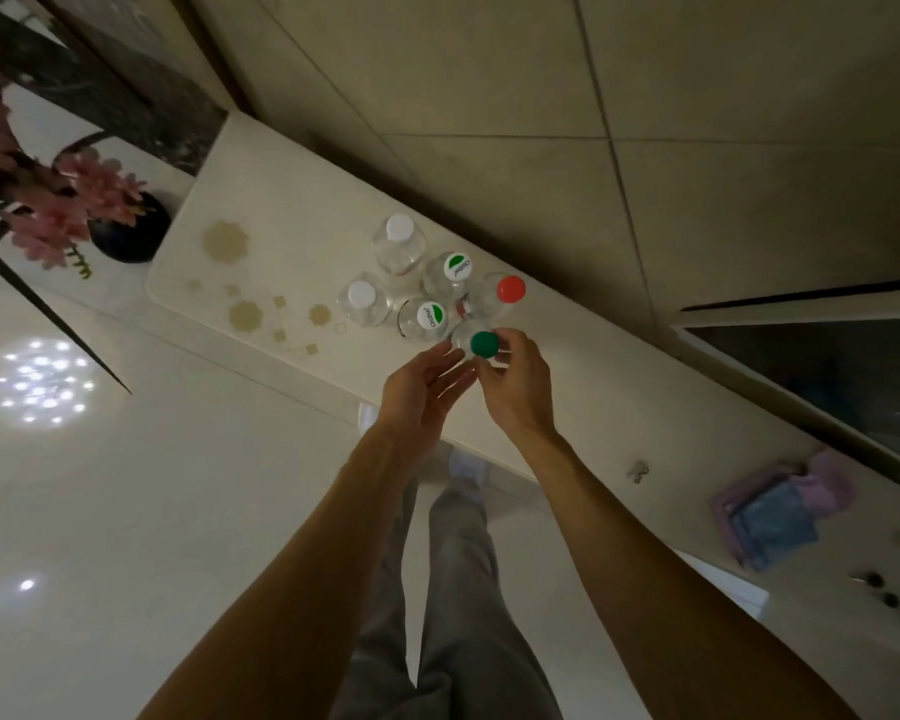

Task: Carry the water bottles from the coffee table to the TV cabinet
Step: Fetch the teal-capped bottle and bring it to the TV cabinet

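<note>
While five other bottles (401, 252) are being supported in a tight cluster by the pale surface (281, 189), the green-capped bottle (484, 344) (at the cluster's near edge) is being gripped just below its cap by the right hand (515, 389). The left hand (422, 387) is being held spread beside it, fingers straight.

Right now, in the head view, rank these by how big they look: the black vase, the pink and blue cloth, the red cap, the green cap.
1. pink and blue cloth
2. black vase, partly hidden by flowers
3. red cap and green cap: alike, so unranked
</note>
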Demonstrator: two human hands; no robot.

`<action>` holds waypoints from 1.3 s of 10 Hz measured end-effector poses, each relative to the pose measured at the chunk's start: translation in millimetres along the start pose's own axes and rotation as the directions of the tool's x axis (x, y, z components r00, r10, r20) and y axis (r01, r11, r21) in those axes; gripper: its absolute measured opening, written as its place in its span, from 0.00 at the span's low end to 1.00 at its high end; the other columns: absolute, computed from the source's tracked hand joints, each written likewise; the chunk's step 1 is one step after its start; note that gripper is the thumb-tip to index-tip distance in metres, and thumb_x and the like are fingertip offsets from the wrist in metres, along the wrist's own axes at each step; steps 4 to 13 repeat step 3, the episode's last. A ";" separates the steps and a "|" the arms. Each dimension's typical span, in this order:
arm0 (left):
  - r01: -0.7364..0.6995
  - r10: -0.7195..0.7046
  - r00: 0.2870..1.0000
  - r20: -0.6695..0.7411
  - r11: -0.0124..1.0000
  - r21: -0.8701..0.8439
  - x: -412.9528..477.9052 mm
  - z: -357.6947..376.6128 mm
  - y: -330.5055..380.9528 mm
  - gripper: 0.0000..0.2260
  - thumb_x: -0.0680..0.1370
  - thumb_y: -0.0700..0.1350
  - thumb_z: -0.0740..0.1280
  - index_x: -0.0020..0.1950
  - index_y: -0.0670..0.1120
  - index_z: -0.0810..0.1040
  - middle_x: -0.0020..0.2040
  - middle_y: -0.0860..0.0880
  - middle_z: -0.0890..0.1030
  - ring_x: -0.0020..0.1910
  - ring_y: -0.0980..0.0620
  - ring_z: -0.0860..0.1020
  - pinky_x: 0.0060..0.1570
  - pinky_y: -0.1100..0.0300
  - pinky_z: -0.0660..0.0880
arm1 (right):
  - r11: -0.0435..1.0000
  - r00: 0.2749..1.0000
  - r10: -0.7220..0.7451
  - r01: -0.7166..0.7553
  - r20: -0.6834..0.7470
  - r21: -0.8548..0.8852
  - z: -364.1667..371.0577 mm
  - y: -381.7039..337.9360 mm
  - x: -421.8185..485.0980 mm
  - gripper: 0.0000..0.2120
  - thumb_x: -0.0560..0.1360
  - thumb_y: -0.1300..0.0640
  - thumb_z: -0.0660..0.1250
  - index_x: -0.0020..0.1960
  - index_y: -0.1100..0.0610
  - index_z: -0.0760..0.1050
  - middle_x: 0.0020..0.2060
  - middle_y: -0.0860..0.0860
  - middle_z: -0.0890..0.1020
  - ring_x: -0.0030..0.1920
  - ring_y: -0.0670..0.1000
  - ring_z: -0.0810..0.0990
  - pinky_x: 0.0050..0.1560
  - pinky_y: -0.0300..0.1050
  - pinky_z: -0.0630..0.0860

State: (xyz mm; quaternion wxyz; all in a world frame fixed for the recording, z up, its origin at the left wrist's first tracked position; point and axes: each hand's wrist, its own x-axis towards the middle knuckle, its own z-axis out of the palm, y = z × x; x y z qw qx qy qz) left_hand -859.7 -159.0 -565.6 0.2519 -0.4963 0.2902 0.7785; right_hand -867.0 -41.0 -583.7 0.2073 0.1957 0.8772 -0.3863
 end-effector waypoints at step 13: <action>-0.047 0.019 0.995 0.097 0.955 0.292 -91.3 9.4 22.4 0.16 0.82 0.41 0.56 0.66 0.37 0.74 0.60 0.38 0.80 0.58 0.39 0.80 0.63 0.46 0.75 | 0.999 1.000 0.025 -0.025 -0.005 -0.036 -50.7 -35.6 -71.1 0.18 0.78 0.56 0.67 0.66 0.55 0.71 0.63 0.52 0.77 0.60 0.50 0.78 0.56 0.39 0.74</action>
